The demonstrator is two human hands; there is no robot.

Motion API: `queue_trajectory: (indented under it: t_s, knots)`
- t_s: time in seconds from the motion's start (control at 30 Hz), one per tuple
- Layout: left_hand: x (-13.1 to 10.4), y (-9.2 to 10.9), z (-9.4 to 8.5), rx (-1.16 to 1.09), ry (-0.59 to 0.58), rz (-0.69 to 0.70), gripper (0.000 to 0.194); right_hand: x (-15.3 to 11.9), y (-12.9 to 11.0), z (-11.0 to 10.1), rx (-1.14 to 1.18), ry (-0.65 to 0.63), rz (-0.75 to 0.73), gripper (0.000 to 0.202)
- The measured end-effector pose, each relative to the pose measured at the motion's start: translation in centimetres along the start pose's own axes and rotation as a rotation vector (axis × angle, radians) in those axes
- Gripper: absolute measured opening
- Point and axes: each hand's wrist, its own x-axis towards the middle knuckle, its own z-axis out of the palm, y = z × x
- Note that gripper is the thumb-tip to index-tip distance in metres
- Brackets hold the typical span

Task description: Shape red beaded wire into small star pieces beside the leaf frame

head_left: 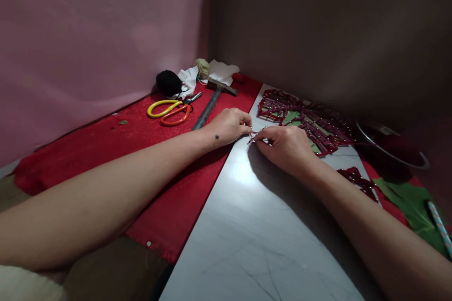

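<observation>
Fingertips of both my hands meet over the white marble-patterned board, where a short row of small nails stands up. A dark red thread (254, 133) spans the small gap between them, among the nails. My left hand (231, 124) comes in from the left edge of the board, its thumb and fingers pinched at the thread. Opposite it, my right hand (287, 146) is closed in a pinch by the same nails, its fingertips partly hidden. Beyond my right hand, a nail-and-thread pattern (310, 122) in dark red with green patches covers the board (229, 225).
On the red cloth (102, 146) lie yellow-and-orange scissors (174, 110), a hammer (212, 103), a black yarn ball (168, 83), a cream yarn ball (202, 68) and white paper (222, 71). At right are a round bowl (391, 146), a green leaf (411, 202) and a striped stick (439, 225). Walls stand behind.
</observation>
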Motion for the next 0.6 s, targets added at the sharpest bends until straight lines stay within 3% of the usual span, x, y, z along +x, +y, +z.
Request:
queue_trajectory:
  t_s: [0.1, 0.23, 0.43, 0.6]
  knots:
    - [0.1, 0.0, 0.3, 0.046, 0.010, -0.006, 0.011, 0.0, -0.1, 0.0, 0.018, 0.021, 0.015, 0.021]
    - [0.0, 0.0, 0.7, 0.141, 0.032, 0.017, 0.012, 0.2, -0.3, -0.5, 0.046, 0.031, 0.179, 0.019]
    - [-0.2, 0.1, 0.6, 0.200, 0.036, 0.027, 0.014, 1.4, -0.1, -1.0, 0.172, -0.076, 0.334, 0.018]
    - [-0.1, 0.0, 0.7, 0.192, 0.038, 0.029, 0.013, 2.6, 0.1, -0.9, 0.101, -0.138, 0.311, 0.019]
